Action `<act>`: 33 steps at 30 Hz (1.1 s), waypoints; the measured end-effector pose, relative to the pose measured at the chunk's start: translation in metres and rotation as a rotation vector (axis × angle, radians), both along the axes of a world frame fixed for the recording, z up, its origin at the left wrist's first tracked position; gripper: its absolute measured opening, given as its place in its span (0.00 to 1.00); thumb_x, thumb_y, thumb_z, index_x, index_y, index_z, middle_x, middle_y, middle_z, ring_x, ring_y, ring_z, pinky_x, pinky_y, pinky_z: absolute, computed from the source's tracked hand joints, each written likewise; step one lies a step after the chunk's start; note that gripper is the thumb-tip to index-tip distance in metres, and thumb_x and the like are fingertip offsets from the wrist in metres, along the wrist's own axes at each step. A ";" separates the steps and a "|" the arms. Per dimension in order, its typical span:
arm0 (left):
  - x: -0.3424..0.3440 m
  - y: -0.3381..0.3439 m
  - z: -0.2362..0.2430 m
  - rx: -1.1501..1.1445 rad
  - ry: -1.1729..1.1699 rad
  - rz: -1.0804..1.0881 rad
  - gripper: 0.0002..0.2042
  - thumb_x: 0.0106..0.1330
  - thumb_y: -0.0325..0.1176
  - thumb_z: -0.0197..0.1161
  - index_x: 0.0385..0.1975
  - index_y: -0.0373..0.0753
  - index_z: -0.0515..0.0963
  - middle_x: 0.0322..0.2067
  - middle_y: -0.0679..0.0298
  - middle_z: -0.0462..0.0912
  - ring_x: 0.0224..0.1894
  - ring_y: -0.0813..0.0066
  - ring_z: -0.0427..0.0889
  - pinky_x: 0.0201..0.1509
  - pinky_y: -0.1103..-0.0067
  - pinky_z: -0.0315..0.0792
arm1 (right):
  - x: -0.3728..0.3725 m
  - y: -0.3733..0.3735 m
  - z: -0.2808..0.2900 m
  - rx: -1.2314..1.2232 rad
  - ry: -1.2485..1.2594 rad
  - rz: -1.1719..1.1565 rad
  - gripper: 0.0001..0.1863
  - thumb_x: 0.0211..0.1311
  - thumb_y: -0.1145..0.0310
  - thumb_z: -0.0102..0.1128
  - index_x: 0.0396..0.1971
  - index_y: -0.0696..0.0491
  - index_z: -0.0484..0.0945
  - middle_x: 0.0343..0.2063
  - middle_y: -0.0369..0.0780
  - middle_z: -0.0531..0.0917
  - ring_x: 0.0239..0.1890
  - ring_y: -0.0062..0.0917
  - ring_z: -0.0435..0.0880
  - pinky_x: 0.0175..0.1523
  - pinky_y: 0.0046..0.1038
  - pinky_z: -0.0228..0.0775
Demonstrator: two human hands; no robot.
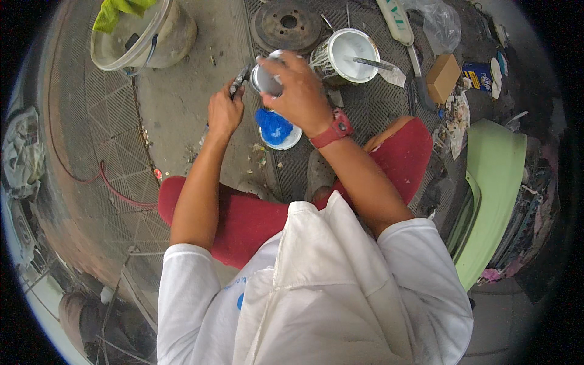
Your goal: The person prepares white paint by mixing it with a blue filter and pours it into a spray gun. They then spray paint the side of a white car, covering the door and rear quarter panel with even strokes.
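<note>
My left hand [225, 106] is closed around a slim, paint-smeared dark tool [241, 78], pointing up and to the right. Just beside it my right hand [295, 94], slightly blurred, grips a silver-grey can [265, 81] from above; its fingers partly cover the can. Below them a crumpled blue cloth or plastic [272, 125] lies on a white lid [289, 140]. An open bucket of whitish material [362, 48] stands right of my hands, with a flat tool [365, 61] across its mouth. Behind them lies a dark metal disc [271, 21].
A cloudy bucket [170, 48] with a yellow-green cloth [112, 15] stands top left. A red hose [106, 182] runs along the floor. At right are a cardboard box [443, 76], a blue package [477, 79], clutter and a pale green panel [499, 194] beside my knee.
</note>
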State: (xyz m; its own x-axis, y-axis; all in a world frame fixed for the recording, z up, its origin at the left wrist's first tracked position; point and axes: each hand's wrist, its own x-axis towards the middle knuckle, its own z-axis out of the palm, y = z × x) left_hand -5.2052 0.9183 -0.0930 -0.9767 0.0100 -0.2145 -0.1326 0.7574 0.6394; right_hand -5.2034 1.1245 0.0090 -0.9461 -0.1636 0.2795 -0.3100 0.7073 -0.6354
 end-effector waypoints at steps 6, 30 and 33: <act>-0.007 -0.008 0.002 0.044 -0.119 0.113 0.21 0.76 0.47 0.62 0.58 0.37 0.82 0.43 0.40 0.88 0.49 0.42 0.87 0.53 0.60 0.77 | 0.037 0.043 -0.005 -1.002 0.086 -0.647 0.33 0.68 0.70 0.71 0.69 0.57 0.69 0.54 0.43 0.81 0.56 0.30 0.83 0.61 0.34 0.78; 0.031 -0.097 -0.130 -0.139 -0.241 0.313 0.30 0.74 0.43 0.65 0.72 0.35 0.70 0.57 0.38 0.83 0.60 0.42 0.84 0.64 0.59 0.76 | 0.033 0.047 -0.059 -0.679 0.303 -0.757 0.51 0.60 0.68 0.79 0.73 0.58 0.49 0.68 0.57 0.66 0.71 0.48 0.70 0.75 0.46 0.65; 0.032 -0.100 -0.143 -0.114 -0.239 0.374 0.31 0.74 0.43 0.64 0.72 0.34 0.70 0.57 0.37 0.83 0.60 0.40 0.84 0.64 0.59 0.76 | 0.024 0.012 -0.069 -0.660 0.114 -0.659 0.52 0.57 0.66 0.81 0.73 0.59 0.52 0.69 0.56 0.66 0.71 0.48 0.71 0.75 0.46 0.64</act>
